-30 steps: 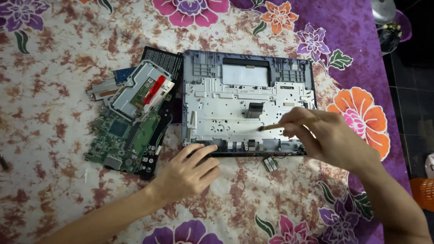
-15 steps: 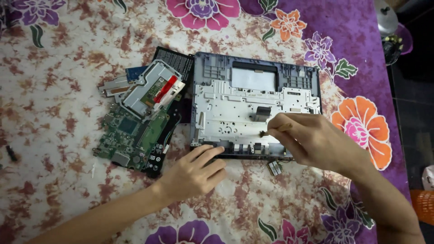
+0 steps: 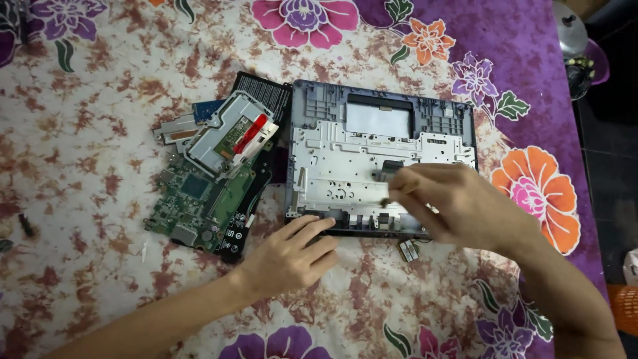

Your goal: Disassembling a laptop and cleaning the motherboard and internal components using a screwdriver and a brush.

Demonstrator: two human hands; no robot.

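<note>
An opened laptop base (image 3: pixel 345 143), a grey frame with a silver metal plate, lies on a floral cloth. My right hand (image 3: pixel 465 206) hovers over its right front part and pinches a thin tool (image 3: pixel 387 199) whose tip points left at the plate. My left hand (image 3: pixel 289 256) rests flat on the cloth, its fingers pressing the near left edge of the base. To the left of the base lies a green circuit board (image 3: pixel 193 203) with a silver drive caddy with a red tab (image 3: pixel 232 136) stacked on it.
A small metal part (image 3: pixel 407 250) lies on the cloth just in front of the base. A dark small piece (image 3: pixel 25 225) sits at the far left. The cloth ends at the right, where a dark floor, a metal lid (image 3: pixel 570 36) and an orange basket (image 3: pixel 623 309) show.
My right hand has shifted left along the front of the base with the tool. My left hand has stayed on the near edge. The view has drifted slightly.
</note>
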